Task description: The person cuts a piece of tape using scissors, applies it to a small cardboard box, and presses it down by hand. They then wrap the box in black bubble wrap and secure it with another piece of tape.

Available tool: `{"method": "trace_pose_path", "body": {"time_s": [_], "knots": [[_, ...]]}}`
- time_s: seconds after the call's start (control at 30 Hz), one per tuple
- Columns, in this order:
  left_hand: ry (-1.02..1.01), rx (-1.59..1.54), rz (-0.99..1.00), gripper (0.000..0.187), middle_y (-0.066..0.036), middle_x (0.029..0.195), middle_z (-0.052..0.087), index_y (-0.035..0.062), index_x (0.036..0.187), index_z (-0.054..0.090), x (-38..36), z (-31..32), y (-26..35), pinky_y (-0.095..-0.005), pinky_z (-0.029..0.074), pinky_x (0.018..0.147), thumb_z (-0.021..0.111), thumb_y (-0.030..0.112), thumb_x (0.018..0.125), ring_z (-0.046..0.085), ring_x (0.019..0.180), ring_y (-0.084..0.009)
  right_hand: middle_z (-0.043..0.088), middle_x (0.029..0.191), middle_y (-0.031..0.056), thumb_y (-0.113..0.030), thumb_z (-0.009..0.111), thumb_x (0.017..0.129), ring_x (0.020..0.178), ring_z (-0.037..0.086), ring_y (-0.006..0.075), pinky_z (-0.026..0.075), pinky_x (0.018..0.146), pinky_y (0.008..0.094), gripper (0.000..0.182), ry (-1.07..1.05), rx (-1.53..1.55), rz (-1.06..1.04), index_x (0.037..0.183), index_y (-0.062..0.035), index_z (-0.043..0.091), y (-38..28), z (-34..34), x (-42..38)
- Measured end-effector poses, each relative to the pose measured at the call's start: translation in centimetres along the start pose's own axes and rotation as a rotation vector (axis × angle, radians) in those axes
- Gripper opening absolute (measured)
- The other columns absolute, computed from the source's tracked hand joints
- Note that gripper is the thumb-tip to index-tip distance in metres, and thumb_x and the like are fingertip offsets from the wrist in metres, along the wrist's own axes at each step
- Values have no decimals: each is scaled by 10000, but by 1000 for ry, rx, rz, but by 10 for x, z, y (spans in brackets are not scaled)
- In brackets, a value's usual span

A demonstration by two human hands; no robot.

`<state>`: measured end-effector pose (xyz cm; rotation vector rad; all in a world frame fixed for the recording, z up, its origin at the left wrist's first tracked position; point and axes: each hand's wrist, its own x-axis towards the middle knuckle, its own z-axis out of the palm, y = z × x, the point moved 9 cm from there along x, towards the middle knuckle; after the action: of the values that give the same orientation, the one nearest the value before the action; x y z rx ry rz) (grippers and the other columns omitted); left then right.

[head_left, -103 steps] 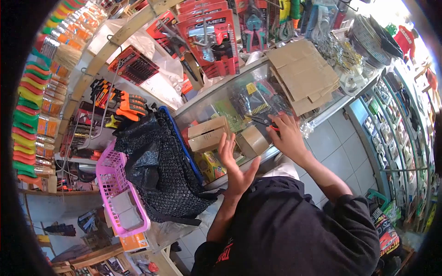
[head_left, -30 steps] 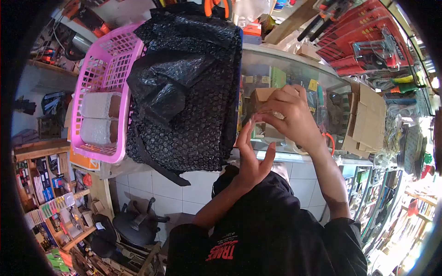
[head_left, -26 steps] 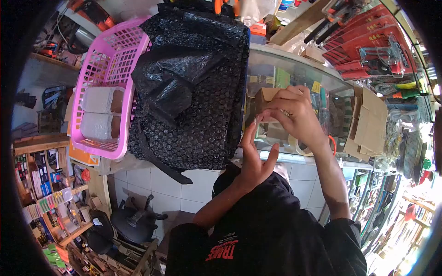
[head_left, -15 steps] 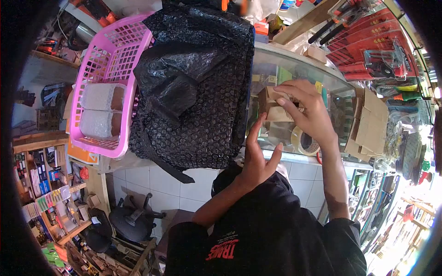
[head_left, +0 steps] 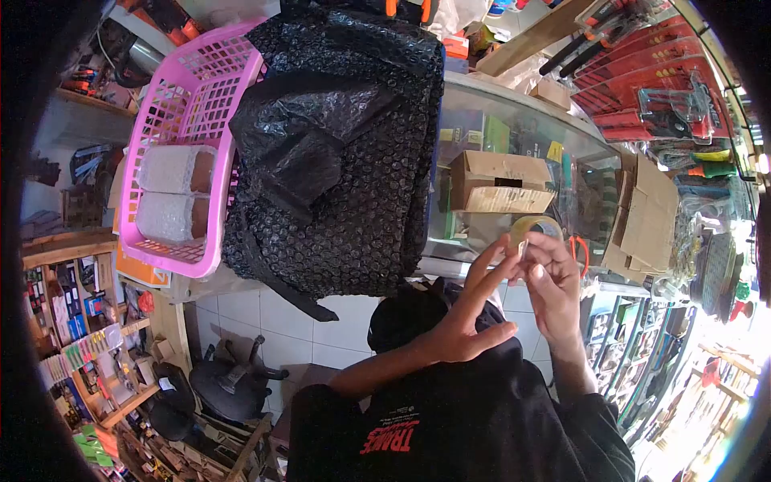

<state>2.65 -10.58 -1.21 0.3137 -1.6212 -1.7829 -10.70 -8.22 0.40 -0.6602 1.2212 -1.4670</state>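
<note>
My right hand (head_left: 556, 285) has its fingers curled around a roll of clear tape (head_left: 526, 227), just off the front edge of the glass counter. Close against it, my left hand (head_left: 470, 313) has its fingers stretched toward the roll and its thumb apart. Its fingertips meet the near side of the roll, though whether they grip the tape cannot be made out. Beyond both hands a small brown cardboard box (head_left: 502, 181) rests on the glass, a dark slot on its near side. An orange-red loop (head_left: 581, 255) shows beside my right hand.
Black bubble wrap (head_left: 337, 217) covers the counter to the left. A pink basket (head_left: 226, 193) beside it holds bubble-wrapped packages (head_left: 169, 193). Flattened cardboard (head_left: 642, 213) leans at the right of the glass counter (head_left: 590, 169). A black chair (head_left: 229, 394) stands on the tiled floor.
Both hands have left the cardboard box and come nearer my body. My right hand has taken up the tape roll from the glass. The box now sits untouched.
</note>
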Motion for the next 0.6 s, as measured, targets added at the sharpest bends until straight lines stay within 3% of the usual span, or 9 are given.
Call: {"method": "trace_pose_path", "body": {"time_s": [0.27, 0.47, 0.57, 0.6], "knots": [[-26, 311, 76, 963, -316, 1748, 24, 75, 1710, 234, 4, 20, -1, -596, 121, 1288, 763, 323, 944, 47, 1627, -498, 775, 1144, 179, 24, 722, 982, 995, 752, 193, 614, 896, 316, 372, 244, 132, 27, 1337, 57, 616, 12, -26, -10], [35, 517, 83, 943, -332, 1734, 61, 56, 1692, 272, 8, 15, 3, -608, 163, 1277, 778, 292, 932, 104, 1610, -519, 780, 1053, 130, 29, 745, 967, 917, 761, 181, 617, 861, 305, 299, 240, 0, -26, 1250, 30, 647, 11, -37, -4], [125, 548, 84, 892, -326, 1708, 146, 8, 1644, 307, 8, 1, 0, -596, 195, 1265, 784, 228, 923, 185, 1584, -502, 776, 1018, 85, 18, 771, 948, 952, 743, 167, 598, 872, 318, 317, 236, -158, -79, 1242, 8, 654, -5, -37, 6], [169, 555, 83, 869, -321, 1697, 180, -12, 1624, 318, 7, -6, -1, -589, 206, 1261, 783, 204, 922, 214, 1574, -492, 774, 998, 76, 17, 783, 933, 972, 736, 173, 590, 882, 331, 346, 208, -350, -160, 1254, -2, 657, -19, -33, 12]]}}
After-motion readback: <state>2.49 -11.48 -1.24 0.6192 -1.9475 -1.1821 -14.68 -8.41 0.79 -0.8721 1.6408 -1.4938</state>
